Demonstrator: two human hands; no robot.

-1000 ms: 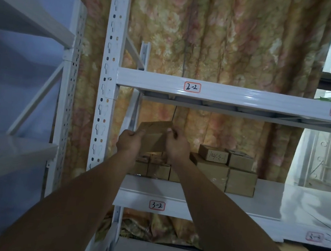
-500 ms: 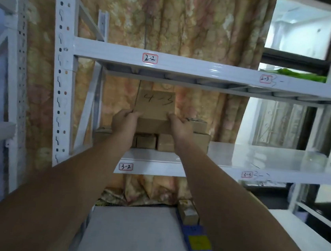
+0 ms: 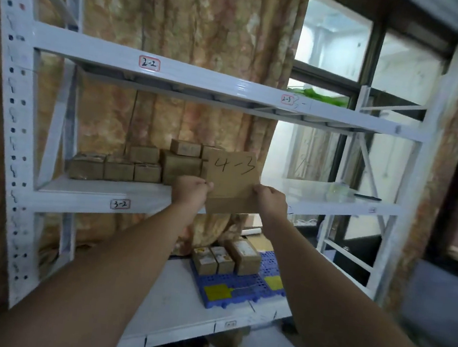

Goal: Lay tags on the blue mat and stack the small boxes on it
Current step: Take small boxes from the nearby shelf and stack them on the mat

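Cardboard tag marked "4-3" is held up flat toward the camera at the centre of the view, pinched at its lower corners by both hands. Nearest the camera, two bare forearms rise from 7 and 5 o'clock. The left hand has thumb and fingers closed on the tag's lower left edge; the right hand is closed the same way on its lower right edge. The tag stands upright, slightly tilted, in front of the middle shelf of a white metal rack.

Below the hands, at about 6 o'clock, the lower shelf carries a blue mat, a perforated plastic grid. Two yellow tags lie flat on it: one at its near left corner, the other toward its right edge. Three small boxes of brown cardboard stand side by side on the far part of the mat, touching one another, the rightmost being the largest.

Farther back, at 9 o'clock from the tag, a cluster of brown boxes sits on the middle shelf labelled "3-2", some stacked two high. The upper shelf beam at 12 o'clock bears a "2-2" label. Behind the rack hangs a floral curtain, and at 1 o'clock a window lets in light.
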